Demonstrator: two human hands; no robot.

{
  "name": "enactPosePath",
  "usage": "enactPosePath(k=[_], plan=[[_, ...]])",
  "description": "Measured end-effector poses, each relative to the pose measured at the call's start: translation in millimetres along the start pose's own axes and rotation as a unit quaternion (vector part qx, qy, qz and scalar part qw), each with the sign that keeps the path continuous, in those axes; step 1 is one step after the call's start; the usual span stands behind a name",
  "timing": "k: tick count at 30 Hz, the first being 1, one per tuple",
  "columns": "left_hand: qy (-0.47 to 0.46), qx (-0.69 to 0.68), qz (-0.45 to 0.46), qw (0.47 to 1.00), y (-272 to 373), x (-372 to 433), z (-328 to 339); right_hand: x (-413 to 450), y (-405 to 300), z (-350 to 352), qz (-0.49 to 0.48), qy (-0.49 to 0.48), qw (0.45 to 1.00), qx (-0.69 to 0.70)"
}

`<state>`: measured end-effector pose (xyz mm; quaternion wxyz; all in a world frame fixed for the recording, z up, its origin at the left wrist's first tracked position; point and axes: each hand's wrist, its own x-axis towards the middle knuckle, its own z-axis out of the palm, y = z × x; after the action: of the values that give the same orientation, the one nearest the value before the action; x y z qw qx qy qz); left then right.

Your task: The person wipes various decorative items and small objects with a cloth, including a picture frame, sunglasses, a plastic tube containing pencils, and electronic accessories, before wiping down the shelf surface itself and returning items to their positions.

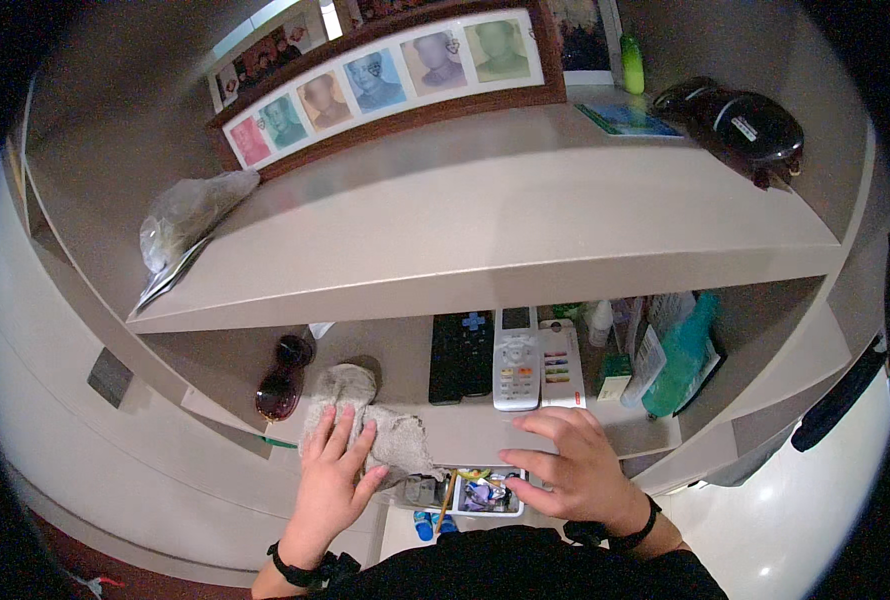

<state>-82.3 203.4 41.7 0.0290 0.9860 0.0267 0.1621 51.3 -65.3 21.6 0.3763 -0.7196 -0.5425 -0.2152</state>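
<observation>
My left hand (pixel 336 469) lies with spread fingers on a crumpled grey-beige cloth (pixel 400 442) at the front left of the lower shelf; the fingers press flat and do not close round it. To the right, my right hand (pixel 572 469) hovers near the shelf's front edge, fingers apart and slightly bent, with nothing in it. Beyond that hand lie a white remote control (pixel 516 367), a black remote control (pixel 461 356) and a white printed packet (pixel 562 367), side by side. Sunglasses (pixel 280 386) rest left of the cloth.
Bottles, boxes and a teal pouch (pixel 681 360) crowd the lower shelf's right end. Above, the upper shelf (pixel 520 210) holds a wooden photo frame (pixel 415 124), a plastic bag (pixel 190 210) and a black glossy case (pixel 749 127). An open drawer tray (pixel 490 513) with small items sits below.
</observation>
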Motion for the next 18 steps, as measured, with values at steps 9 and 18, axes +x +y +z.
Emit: enactPosePath(k=[9,18], plan=[[-0.176,-0.088,0.140,0.970,-31,60,-6,7,-5,-8,0.001,-0.038,0.999,-0.014],[-0.341,0.048,0.063,0.937,-61,132,22,3,-4,-3,-0.011,-0.005,1.000,0.003]])
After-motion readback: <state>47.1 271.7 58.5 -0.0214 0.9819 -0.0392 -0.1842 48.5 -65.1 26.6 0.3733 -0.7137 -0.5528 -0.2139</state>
